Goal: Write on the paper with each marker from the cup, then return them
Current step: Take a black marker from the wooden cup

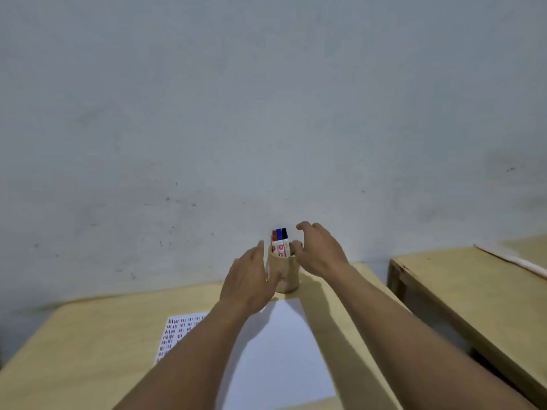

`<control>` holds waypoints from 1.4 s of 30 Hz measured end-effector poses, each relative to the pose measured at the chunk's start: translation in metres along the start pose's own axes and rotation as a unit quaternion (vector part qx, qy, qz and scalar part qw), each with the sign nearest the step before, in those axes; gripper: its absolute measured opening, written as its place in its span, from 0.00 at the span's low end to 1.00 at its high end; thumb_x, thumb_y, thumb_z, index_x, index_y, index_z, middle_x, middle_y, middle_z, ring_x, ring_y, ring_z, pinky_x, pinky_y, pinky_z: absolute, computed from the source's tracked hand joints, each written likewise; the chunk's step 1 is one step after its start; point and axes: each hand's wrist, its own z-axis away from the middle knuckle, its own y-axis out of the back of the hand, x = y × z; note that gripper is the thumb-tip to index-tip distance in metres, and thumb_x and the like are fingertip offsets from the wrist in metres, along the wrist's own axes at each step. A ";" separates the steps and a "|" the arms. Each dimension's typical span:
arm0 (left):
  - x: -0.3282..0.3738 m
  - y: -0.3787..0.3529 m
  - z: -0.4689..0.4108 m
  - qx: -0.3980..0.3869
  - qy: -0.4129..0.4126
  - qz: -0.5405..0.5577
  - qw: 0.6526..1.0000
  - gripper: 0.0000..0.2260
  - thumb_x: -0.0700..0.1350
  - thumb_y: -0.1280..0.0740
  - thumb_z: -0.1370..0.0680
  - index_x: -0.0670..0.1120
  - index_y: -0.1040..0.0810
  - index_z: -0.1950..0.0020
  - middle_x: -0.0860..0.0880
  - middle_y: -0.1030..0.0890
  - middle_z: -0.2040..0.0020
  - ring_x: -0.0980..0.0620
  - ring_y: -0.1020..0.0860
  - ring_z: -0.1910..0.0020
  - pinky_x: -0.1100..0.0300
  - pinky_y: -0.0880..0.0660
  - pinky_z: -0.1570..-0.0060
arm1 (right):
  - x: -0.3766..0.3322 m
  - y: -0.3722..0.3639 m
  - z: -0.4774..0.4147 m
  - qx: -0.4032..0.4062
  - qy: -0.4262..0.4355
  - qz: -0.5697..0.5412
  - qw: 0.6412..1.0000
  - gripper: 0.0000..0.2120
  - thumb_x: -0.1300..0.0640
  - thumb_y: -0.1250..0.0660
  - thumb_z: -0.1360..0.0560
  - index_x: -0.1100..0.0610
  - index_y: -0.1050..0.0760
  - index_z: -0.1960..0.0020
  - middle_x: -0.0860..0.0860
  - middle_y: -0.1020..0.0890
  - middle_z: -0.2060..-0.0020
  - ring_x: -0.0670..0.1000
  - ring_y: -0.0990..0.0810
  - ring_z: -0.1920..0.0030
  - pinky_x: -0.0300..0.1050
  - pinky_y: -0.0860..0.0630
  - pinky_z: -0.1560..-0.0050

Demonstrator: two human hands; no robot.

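Markers (280,241) upright in cup (286,276), caps up

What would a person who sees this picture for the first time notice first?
Two bare hands reach for a wooden cup at the far edge of the table: the left hand at its side, the right hand open beside its rim. Three markers, red, blue and black, stand in it; a blank white sheet lies below.

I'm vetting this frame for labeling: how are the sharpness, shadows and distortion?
Head view: overall soft; the marker labels in the cup and the marks on the printed sheet are unreadable. Light is dim and even, no glare; the arms cast soft shadows on the blank paper. Wide-angle stretch bends table edges.
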 end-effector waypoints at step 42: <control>0.002 -0.025 -0.022 0.015 0.108 0.152 0.982 0.35 0.52 0.31 0.23 0.47 0.43 0.20 0.45 0.28 0.26 0.44 0.28 0.30 0.52 0.28 0.36 | -0.014 0.010 -0.022 0.068 -0.009 -0.215 0.974 0.09 0.52 0.39 0.18 0.53 0.30 0.40 0.52 0.18 0.50 0.54 0.16 0.57 0.52 0.18 0.56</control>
